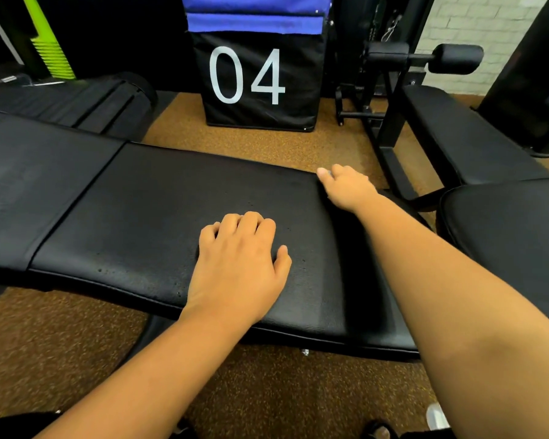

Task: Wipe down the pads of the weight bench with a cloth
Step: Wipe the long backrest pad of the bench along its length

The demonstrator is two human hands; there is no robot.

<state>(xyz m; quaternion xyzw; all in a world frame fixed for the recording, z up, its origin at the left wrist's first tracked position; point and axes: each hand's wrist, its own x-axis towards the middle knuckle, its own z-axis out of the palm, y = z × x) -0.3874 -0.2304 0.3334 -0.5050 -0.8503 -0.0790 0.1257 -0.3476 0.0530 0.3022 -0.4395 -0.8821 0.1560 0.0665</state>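
The weight bench's long black seat pad (pixel 146 223) runs across the middle of the view, with a second pad section (pixel 29 185) joined to it on the left. My left hand (pixel 238 264) rests palm down on the seat pad, its fingers curled under and nothing visible in them. At the pad's far right corner, my right hand (pixel 346 188) has its thumb on top and its fingers wrapped over the edge. No cloth shows in either hand. Small specks dot the pad's surface near my left hand.
A black and blue padded box marked 04 (pixel 257 80) stands on the brown speckled floor (pixel 235 137) behind the bench. Another bench with roller pads (pixel 457 58) and a black frame stands at right, its pad (pixel 520 242) close beside my right forearm.
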